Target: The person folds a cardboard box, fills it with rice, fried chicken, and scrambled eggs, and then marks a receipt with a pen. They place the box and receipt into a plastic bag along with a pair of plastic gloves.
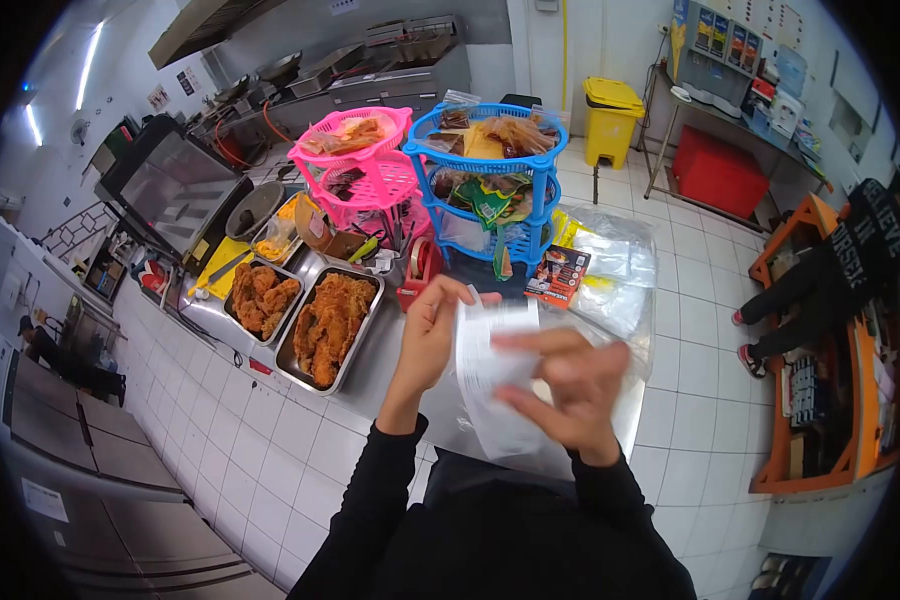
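Observation:
A long white printed paper slip (485, 375) hangs in front of me over the steel table. My left hand (432, 325) pinches its upper left edge between thumb and fingers. Over the slip's right side is my right hand (570, 385), blurred by motion, with thumb and fingers apart; whether it touches the paper is unclear. Just beyond the hands stand a blue tiered basket rack (540, 190) with packets and a red-and-black printed packet (558, 277). To the left lie two metal trays of fried chicken (332, 325) (262, 298).
A pink tiered rack (370, 180) stands beside the blue one. Clear plastic bags (620, 270) lie on the table's right. Farther off are a yellow bin (608, 120), a red box (718, 170), an orange shelf (855, 350) and a person in dark clothes (835, 265) at the right.

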The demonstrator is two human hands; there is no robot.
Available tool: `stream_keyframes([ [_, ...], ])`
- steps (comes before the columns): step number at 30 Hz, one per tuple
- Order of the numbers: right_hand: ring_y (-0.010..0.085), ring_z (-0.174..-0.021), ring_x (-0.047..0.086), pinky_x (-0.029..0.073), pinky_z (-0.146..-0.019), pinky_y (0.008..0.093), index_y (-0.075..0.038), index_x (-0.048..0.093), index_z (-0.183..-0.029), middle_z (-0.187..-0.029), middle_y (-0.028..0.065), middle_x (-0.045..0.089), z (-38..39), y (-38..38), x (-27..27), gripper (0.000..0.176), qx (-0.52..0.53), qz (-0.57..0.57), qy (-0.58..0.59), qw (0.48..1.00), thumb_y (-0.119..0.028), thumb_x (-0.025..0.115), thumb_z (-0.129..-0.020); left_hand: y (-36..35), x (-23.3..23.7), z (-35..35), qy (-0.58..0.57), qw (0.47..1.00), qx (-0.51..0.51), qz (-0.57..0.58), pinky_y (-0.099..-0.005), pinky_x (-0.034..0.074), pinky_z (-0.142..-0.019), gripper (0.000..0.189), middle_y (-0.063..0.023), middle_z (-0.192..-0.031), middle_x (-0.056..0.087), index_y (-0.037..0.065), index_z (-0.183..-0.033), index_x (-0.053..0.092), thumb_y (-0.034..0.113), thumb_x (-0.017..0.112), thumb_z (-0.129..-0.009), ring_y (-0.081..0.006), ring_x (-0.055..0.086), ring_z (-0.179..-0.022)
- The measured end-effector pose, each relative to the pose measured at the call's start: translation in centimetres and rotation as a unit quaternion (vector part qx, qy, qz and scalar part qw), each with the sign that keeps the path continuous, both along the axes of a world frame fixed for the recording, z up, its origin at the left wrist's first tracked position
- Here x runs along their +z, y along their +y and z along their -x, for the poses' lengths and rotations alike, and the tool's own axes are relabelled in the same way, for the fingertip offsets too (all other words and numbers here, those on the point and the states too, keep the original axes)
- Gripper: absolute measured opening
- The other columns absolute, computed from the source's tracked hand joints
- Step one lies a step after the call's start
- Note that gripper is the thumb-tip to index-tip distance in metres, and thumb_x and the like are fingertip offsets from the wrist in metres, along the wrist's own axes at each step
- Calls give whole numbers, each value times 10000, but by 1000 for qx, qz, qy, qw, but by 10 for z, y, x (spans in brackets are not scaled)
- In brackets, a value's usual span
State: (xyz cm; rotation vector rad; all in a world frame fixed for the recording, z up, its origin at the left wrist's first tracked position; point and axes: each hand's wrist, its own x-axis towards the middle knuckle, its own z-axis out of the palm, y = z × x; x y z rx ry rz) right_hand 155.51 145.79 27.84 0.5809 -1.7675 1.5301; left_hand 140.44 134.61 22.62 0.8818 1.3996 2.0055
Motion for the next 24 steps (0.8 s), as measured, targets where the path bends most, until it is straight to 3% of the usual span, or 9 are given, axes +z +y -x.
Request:
stream_keyframes([
  [1,245,-1054,632,552,-703,290,-35,593,-858,-1188,214,609,11,0,-6,221,-66,29,17,997,54,745,-724,-1,0,-4,51,998,30,33,-266,534,-757,232,-101,-1049,660,2,-1142,558,138,427,-1008,-155,655,-930],
  [5,252,-1204,535,564,-777,288,-41,532,-981,-1349,215,485,30,6,-38,326,-40,21,-139,989,75,713,-736,-6,-18,8,-145,988,-33,44,-246,521,-755,277,-78,-1049,658,24,-1145,598,171,412,-1003,-120,650,-904],
  [7,270,-1273,463,567,-836,313,-61,456,-1116,-1433,208,374,28,7,-49,440,76,106,-191,973,97,655,-757,-5,-14,11,-160,985,-37,52,-259,528,-757,317,-79,-1025,663,17,-1139,599,227,404,-1005,-129,654,-903],
  [11,262,-1275,465,571,-846,328,-76,381,-1234,-1396,153,414,21,17,-49,528,106,136,-240,955,97,579,-776,-5,0,4,-251,965,-81,0,-252,538,-703,365,-72,-962,677,-2,-1116,616,308,467,-994,-129,662,-832],
  [15,208,-1174,525,548,-806,309,-76,335,-1303,-1324,132,454,16,27,-47,629,135,83,-267,951,63,622,-761,0,-5,3,-48,987,28,152,-236,536,-753,313,-120,-1019,686,-5,-1150,623,234,589,-950,-135,653,-893],
  [16,208,-1174,525,548,-806,309,-76,335,-1303,-1324,132,454,15,28,-47,629,132,82,-266,951,63,622,-761,5,1,-3,-48,995,26,88,-241,537,-762,301,-127,-1029,685,-15,-1156,617,205,579,-954,-134,652,-903],
  [18,211,-1197,486,516,-862,361,-80,263,-1345,-1300,145,464,16,27,-49,764,-81,-38,-190,978,15,708,-731,4,10,-6,-35,999,7,37,-266,529,-824,332,-153,-1085,667,-28,-1264,533,133,525,-974,-162,653,-962],
  [21,199,-1185,461,487,-906,386,-85,195,-1387,-1282,147,449,30,24,-51,892,-127,16,-145,981,-40,770,-707,5,22,-11,-25,1000,-16,-6,-297,534,-847,432,-168,-1154,629,3,-1369,418,139,522,-973,-183,646,-993],
  [24,225,-1110,562,490,-859,334,-82,164,-1400,-1299,158,424,40,11,-57,899,-32,100,-200,974,-33,756,-726,4,26,-6,29,999,10,-30,-344,524,-900,464,-203,-1189,589,42,-1434,292,108,431,-996,-241,627,-1057],
])
